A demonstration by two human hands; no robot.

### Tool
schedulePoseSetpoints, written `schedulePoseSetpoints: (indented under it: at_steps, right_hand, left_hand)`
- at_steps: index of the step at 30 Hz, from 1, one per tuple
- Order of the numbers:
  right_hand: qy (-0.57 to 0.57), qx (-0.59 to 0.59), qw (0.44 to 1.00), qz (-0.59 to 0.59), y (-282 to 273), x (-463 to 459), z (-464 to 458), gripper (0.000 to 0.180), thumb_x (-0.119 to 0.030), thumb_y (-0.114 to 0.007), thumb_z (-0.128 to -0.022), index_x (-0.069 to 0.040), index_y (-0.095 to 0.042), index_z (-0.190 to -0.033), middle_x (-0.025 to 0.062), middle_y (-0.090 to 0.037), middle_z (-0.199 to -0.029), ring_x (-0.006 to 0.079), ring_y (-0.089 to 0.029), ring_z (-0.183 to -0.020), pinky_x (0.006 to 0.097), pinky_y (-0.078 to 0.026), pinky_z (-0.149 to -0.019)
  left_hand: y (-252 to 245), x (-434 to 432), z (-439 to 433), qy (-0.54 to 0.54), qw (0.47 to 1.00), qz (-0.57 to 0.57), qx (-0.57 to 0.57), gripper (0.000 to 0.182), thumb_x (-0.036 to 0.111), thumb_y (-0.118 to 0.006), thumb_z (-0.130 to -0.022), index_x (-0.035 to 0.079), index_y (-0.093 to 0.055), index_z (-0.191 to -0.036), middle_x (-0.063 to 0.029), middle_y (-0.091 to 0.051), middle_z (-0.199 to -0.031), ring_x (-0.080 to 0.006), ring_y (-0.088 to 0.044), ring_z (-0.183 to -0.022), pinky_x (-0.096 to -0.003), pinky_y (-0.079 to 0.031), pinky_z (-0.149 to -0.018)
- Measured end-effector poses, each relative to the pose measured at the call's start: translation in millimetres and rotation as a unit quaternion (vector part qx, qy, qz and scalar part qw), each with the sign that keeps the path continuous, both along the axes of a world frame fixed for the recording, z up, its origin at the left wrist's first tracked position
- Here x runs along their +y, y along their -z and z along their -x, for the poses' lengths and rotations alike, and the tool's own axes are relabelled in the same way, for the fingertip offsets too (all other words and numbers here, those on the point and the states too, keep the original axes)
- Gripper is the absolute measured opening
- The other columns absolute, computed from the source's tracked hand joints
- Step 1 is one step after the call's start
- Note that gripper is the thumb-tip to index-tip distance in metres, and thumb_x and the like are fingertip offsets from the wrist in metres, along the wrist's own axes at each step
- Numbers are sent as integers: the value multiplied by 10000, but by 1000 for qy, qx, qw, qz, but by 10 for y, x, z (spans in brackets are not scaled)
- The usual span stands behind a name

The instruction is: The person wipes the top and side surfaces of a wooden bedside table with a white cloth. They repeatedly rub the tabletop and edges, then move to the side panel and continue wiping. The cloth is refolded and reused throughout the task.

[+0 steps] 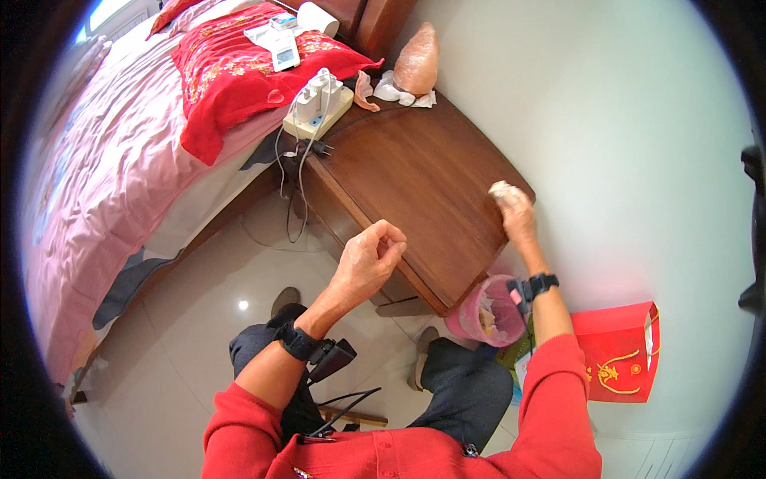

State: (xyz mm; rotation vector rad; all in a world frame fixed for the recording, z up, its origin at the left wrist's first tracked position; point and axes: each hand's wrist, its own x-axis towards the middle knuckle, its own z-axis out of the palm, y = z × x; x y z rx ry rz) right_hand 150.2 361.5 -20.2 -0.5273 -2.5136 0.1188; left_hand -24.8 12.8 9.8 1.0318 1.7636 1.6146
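Note:
My right hand (518, 217) is over the right end of a brown wooden nightstand (413, 167), close to the wall. Its fingers are closed on a crumpled white tissue (504, 189); the hand is slightly blurred. Above the front edge of the nightstand, my left hand (372, 256) is curled into a loose fist, and nothing shows between its fingers. At the far end of the nightstand top, a salt lamp (418, 63) stands against the wall with crumpled white tissues (392, 88) around its base.
A power strip (318, 114) with chargers and hanging cables sits at the nightstand's left corner. Beside it is a bed (119, 161) with a red pillow (239, 78). A pink wastebasket (458, 317) and a red paper bag (622, 353) stand at the right.

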Motion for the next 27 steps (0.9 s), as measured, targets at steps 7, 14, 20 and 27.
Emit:
schedulePoseSetpoints:
  at_steps: [7,14,20,27]
  right_hand:
    - [184,-56,981,-35,75,650,206,285,-144,-476,-978,-106,-716,-1125,89,-680,-1216,254,-596,-1203,347,-460,-1038]
    - [-108,-29,994,10,-33,-696,999,328,10,-506,-860,-123,-702,-1087,120,-669,-1175,328,-632,-1084,415,-521,-960]
    - [-229,-76,970,35,-222,-1988,676,376,-3,-634,-829,-115,-682,-1184,156,-604,-1293,356,-580,-1169,436,-474,-1031]
    - [-118,-9,993,20,-93,-1098,-2,214,7,-601,-867,-76,-706,-1034,124,-659,-1148,317,-625,-1066,404,-521,-942]
  left_hand:
    - [-22,-11,78,-4,1000,-5,-15,100,104,-637,-952,24,-588,-917,33,-521,-747,-52,-465,-669,-239,-422,-595]
    - [-7,-34,198,-49,998,-42,-1,80,92,-632,-952,20,-603,-933,46,-536,-768,-44,-469,-689,-226,-421,-606]
    - [46,-63,410,-109,991,-73,-12,96,98,-650,-921,5,-630,-936,-4,-599,-731,-83,-535,-670,-256,-475,-627]
    - [-9,-148,392,-93,992,-78,-26,94,95,-645,-926,3,-627,-935,2,-601,-746,-79,-525,-666,-252,-472,-625]
